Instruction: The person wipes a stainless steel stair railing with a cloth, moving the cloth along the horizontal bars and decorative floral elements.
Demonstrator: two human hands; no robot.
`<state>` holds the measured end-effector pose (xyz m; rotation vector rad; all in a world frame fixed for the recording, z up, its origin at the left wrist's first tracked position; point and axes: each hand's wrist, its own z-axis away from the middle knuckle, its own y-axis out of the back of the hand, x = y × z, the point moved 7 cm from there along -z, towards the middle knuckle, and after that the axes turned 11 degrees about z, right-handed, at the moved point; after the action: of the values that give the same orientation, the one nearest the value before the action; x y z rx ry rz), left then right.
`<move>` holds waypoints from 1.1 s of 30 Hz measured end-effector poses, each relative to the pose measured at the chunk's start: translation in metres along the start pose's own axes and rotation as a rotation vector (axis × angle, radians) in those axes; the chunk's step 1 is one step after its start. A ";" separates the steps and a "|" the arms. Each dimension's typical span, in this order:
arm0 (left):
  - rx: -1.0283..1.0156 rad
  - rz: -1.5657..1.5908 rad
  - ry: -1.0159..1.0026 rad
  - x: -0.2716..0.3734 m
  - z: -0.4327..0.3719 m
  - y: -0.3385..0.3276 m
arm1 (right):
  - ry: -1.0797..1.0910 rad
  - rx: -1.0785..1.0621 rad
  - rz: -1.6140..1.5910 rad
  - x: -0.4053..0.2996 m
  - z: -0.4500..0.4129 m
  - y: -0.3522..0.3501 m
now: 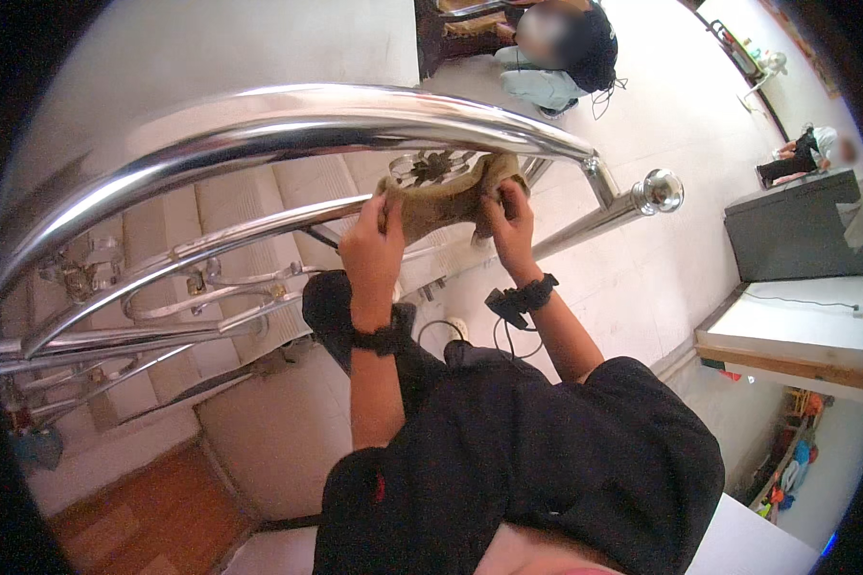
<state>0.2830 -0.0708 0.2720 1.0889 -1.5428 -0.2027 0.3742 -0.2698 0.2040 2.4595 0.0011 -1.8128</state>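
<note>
Between my two hands stretches a brown-green cloth, draped over the lower rail of a polished metal stair railing. My left hand pinches the cloth's left end beside the lower rail. With bent fingers, my right hand grips the bunched right end, just under the thick curved handrail. A dark flower-shaped metal ornament shows behind the cloth, partly hidden by it. Black bands circle both my wrists.
Pale stair steps lie beyond the railing, whose end bears a round metal knob. A person crouches near the top. Another person is by a grey cabinet. A black cable hangs near my right wrist.
</note>
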 end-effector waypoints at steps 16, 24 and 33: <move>0.061 0.071 -0.312 0.029 -0.049 -0.048 | 0.031 0.159 -0.031 0.012 -0.036 -0.037; 0.108 -0.136 -0.349 0.036 -0.052 -0.053 | 0.130 0.096 0.326 0.023 -0.041 -0.039; 0.218 -0.177 -0.399 0.045 -0.044 -0.047 | 0.140 -0.027 0.418 0.024 -0.020 -0.019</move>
<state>0.3497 -0.1103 0.2861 1.4223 -1.8531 -0.3997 0.3998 -0.2502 0.1854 2.3372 -0.4403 -1.4549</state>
